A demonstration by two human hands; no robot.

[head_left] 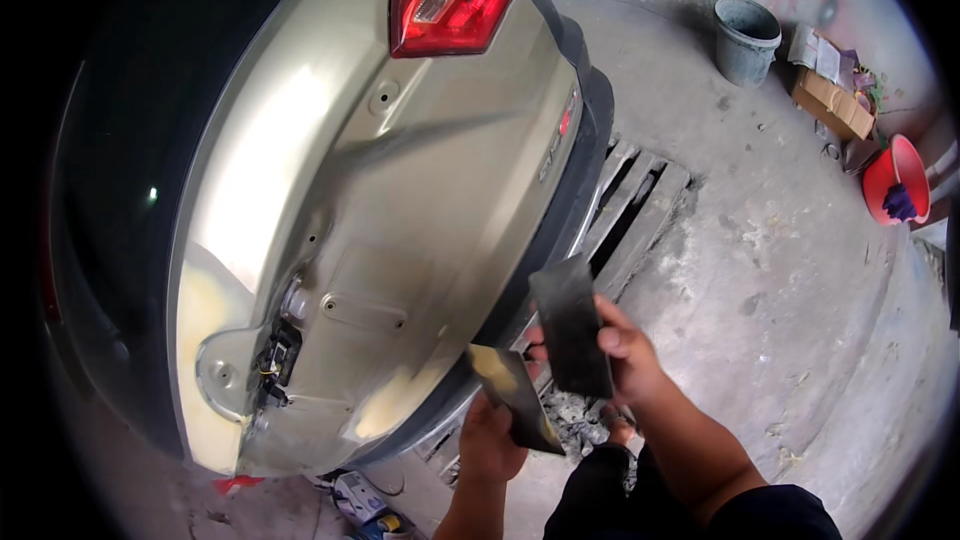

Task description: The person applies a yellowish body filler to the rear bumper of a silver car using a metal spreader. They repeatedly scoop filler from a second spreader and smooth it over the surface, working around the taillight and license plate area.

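Observation:
My left hand [488, 442] is closed on a thin dark sheet smeared with beige [522, 406], which looks like a used piece of sandpaper. Close by, my right hand [634, 364] grips a flat black rectangular pad [572, 328], its thumb on the near face and its fingers behind. The two pieces are held apart in front of my body. Beyond them is the beige tailgate [440, 190] of a car, and neither hand touches it. Pale filler patches show low on the tailgate [405, 402] and on the rear corner panel [212, 300].
A red tail light [455, 0] sits high on the car; a wiring connector [281, 352] hangs from an opening. A wooden pallet [640, 202] lies beside the bumper. A grey bucket [747, 50], cardboard box [832, 105] and red bucket [905, 162] stand along the wall.

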